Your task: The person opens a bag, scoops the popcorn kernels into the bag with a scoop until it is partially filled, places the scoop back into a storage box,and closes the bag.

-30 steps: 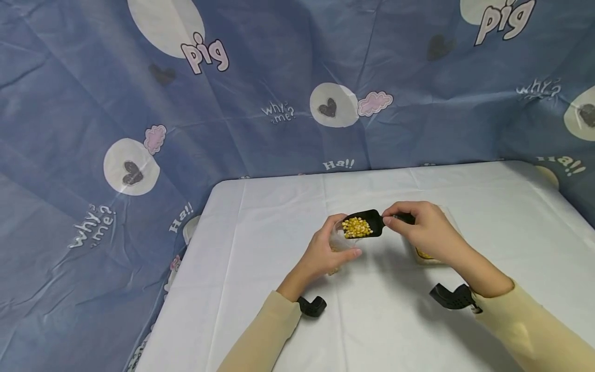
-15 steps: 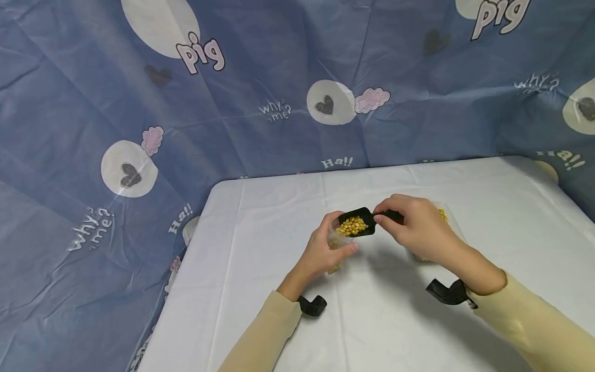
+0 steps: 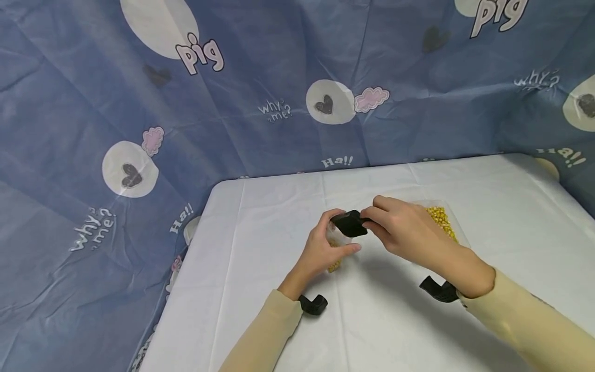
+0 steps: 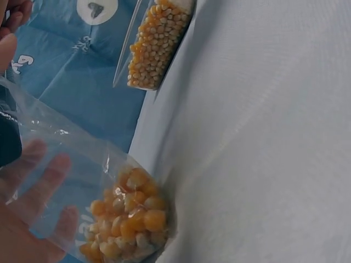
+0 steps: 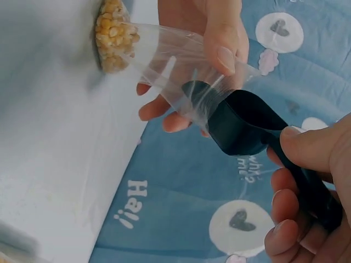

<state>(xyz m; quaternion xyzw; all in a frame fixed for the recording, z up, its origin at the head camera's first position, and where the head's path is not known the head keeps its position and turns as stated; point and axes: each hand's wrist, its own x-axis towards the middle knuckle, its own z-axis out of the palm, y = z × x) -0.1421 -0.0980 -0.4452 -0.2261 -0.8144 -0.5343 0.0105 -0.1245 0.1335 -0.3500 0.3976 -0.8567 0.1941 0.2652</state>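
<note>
My left hand holds a clear plastic bag by its upper part, fingers around the outside and thumb near the mouth. Yellow corn kernels fill the bag's bottom, which looks to rest on the table. In my right hand is the handle of a black scoop, gripped between thumb and curled fingers. The scoop's front edge sits inside the bag's mouth, and its bowl is tipped over toward the bag. No kernels show in the visible part of the bowl.
A clear rectangular container of corn kernels stands at the right, partly hidden behind my right hand. White cloth covers the table. A blue printed sheet hangs behind it. Black wrist mounts jut out below both hands.
My right hand has moved left and turned the scoop over into the bag's mouth. The kernels seen in its bowl earlier no longer show there. My left hand stays almost still.
</note>
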